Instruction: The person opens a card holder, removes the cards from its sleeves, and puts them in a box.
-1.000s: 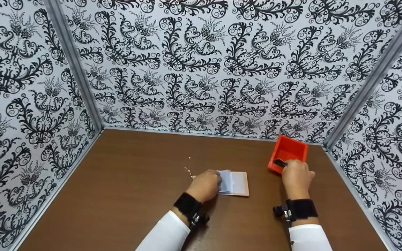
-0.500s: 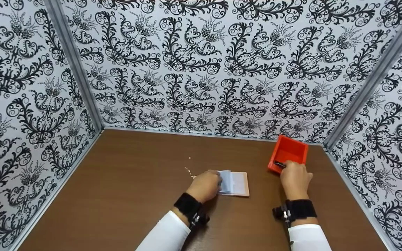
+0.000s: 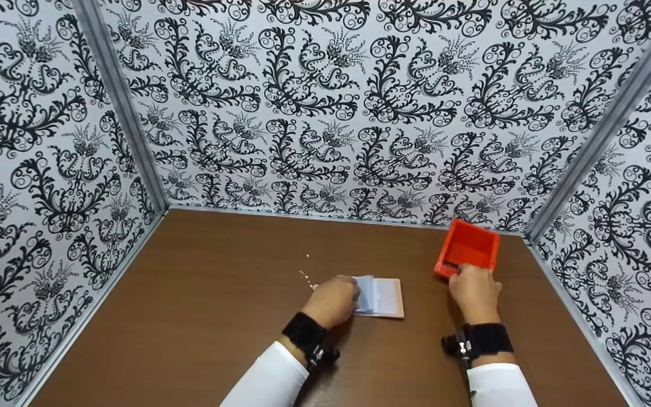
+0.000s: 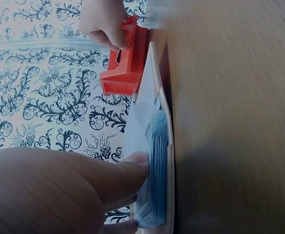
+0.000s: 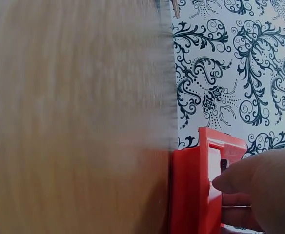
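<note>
I found a pale-pink card holder (image 3: 389,298) with clear bluish sleeves (image 3: 365,297) flat left of the red bin (image 3: 474,239), free end pointing right; the left hand (image 3: 332,301) held its sleeves. The right hand (image 3: 475,291) pinched a slim dark item (image 3: 451,265), long axis slanting leftward, at the bin's near end

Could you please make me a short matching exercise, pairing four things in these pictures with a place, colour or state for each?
Things:
1. Left grip
2. Right grip
3. Red bin
4. Table

Descriptions:
A. Brown
B. Pinching a small dark item
C. Set down near the patterned back wall
D. Holding the end of a pale blue stack

Right pairs: 1-D, 2-B, 3-C, 4-A.
</note>
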Motion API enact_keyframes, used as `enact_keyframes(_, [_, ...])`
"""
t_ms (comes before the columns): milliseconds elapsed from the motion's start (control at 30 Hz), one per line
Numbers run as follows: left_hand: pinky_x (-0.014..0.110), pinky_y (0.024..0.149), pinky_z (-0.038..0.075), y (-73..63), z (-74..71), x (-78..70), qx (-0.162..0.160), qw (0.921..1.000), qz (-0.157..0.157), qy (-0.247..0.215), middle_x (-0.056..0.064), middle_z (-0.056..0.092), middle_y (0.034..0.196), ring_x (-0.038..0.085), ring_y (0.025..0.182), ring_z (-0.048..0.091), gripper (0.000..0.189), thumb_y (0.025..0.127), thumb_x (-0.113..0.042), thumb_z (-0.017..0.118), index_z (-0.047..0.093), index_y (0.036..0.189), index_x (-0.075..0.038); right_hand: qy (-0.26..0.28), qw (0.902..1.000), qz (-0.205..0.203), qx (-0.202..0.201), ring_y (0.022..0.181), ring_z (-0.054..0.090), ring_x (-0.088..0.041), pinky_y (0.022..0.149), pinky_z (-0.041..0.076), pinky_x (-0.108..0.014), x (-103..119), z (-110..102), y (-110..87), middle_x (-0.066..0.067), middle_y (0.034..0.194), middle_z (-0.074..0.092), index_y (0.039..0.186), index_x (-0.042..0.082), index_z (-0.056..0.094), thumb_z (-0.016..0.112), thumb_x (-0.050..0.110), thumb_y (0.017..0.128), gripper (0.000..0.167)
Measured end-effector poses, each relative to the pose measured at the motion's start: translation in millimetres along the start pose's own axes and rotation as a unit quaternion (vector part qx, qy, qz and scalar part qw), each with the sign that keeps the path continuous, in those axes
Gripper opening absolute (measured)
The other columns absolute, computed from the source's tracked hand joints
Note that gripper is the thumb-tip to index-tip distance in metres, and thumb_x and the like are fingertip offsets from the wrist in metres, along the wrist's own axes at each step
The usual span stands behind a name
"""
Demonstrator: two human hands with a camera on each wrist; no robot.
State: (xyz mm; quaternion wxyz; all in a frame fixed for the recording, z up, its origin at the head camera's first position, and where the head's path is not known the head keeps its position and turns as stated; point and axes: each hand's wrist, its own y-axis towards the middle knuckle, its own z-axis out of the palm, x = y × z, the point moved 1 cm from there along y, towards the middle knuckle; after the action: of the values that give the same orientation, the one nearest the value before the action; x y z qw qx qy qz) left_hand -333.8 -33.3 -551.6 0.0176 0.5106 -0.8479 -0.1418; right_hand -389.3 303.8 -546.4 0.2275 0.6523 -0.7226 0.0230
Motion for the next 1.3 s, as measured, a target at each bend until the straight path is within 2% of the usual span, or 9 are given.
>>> enact_keyframes(67, [0.035,0.088,0.068,0.2,-0.3,0.0,-0.001,1.0,0.001,-0.002,0.001,0.084,0.126,0.022,0.108,0.081,0.006,0.097,-0.022,0.085,0.086,0.098,-0.015,-0.001,0.9999,0.005,0.012,0.103,0.074,-0.061,0.094,0.049,-0.083,0,-1,0.2,-0.038,0.112,0.078,0.105,-0.003,0.079,0.065,0.016,0.103,0.024])
enact_keyframes(167, [0.036,0.085,0.068,0.4,-0.8,-0.1,-0.004,1.0,0.001,-0.006,0.0,0.084,0.123,0.022,0.104,0.082,0.006,0.098,-0.02,0.083,0.085,0.096,-0.015,0.001,0.9996,0.014,0.024,0.105,0.074,-0.06,0.097,0.049,-0.083,2,-4,0.3,-0.037,0.119,0.079,0.118,-0.004,0.081,0.064,0.017,0.104,0.031])
enact_keyframes(267, [0.036,0.08,0.068,0.7,-2.1,-0.4,-0.007,0.9999,-0.004,-0.011,-0.001,0.084,0.121,0.021,0.1,0.082,0.007,0.099,-0.018,0.081,0.084,0.093,-0.015,0.004,0.9998,0.013,0.015,0.108,0.074,-0.062,0.098,0.051,-0.082,4,-7,0.4,-0.037,0.126,0.078,0.131,-0.005,0.079,0.066,0.018,0.104,0.037])
enact_keyframes(533, [0.038,0.072,0.067,-1.8,-1.8,-0.5,-0.008,0.9997,-0.016,-0.017,-0.001,0.084,0.122,0.023,0.096,0.082,0.007,0.099,-0.017,0.079,0.085,0.097,-0.015,0.025,0.9971,-0.043,-0.057,0.096,0.076,-0.061,0.086,0.058,-0.076,21,-20,-2.6,-0.037,0.11,0.079,0.113,-0.007,0.081,0.069,0.015,0.104,0.027])
enact_keyframes(833, [0.039,0.073,0.068,-2.6,-1.0,-0.4,-0.022,0.9997,-0.011,-0.006,-0.001,0.083,0.124,0.023,0.098,0.082,0.006,0.097,-0.019,0.081,0.085,0.095,-0.015,0.073,0.9912,-0.09,-0.065,0.096,0.078,-0.055,0.093,0.062,-0.07,53,-27,-12.1,-0.031,0.107,0.083,0.11,-0.006,0.083,0.07,0.01,0.1,0.023])
enact_keyframes(967, [0.039,0.076,0.069,-2.0,-0.9,-0.8,-0.025,0.9997,-0.004,0.003,-0.001,0.083,0.122,0.023,0.101,0.081,0.007,0.097,-0.02,0.082,0.085,0.095,-0.015,0.086,0.9893,-0.108,-0.045,0.099,0.079,-0.054,0.093,0.063,-0.068,65,-22,-15.8,-0.029,0.108,0.083,0.11,-0.005,0.083,0.071,0.01,0.1,0.022])
enact_keyframes(1100, [0.038,0.08,0.068,-1.8,-0.7,-0.8,-0.022,0.9997,-0.004,0.007,-0.001,0.082,0.121,0.022,0.104,0.08,0.006,0.097,-0.022,0.084,0.085,0.096,-0.016,0.096,0.9862,-0.134,-0.001,0.106,0.081,-0.05,0.098,0.063,-0.065,81,-15,-20.9,-0.026,0.112,0.084,0.112,-0.004,0.084,0.074,0.012,0.101,0.021])
enact_keyframes(1200, [0.039,0.081,0.068,-2.2,-0.4,-0.8,-0.014,0.9999,-0.006,0.007,-0.001,0.081,0.118,0.022,0.105,0.078,0.008,0.097,-0.024,0.086,0.085,0.096,-0.016,0.097,0.9801,-0.166,0.046,0.108,0.082,-0.044,0.101,0.063,-0.061,93,-9,-26.2,-0.021,0.112,0.086,0.113,-0.001,0.085,0.075,0.012,0.101,0.02])
enact_keyframes(1300, [0.04,0.079,0.067,-2.2,-0.6,-1.0,-0.009,0.9999,-0.009,0.006,-0.001,0.08,0.115,0.023,0.103,0.078,0.009,0.097,-0.025,0.086,0.085,0.096,-0.016,0.099,0.9698,-0.203,0.093,0.107,0.082,-0.038,0.101,0.064,-0.059,105,-3,-32.5,-0.016,0.111,0.086,0.113,0.0,0.086,0.077,0.012,0.102,0.019])
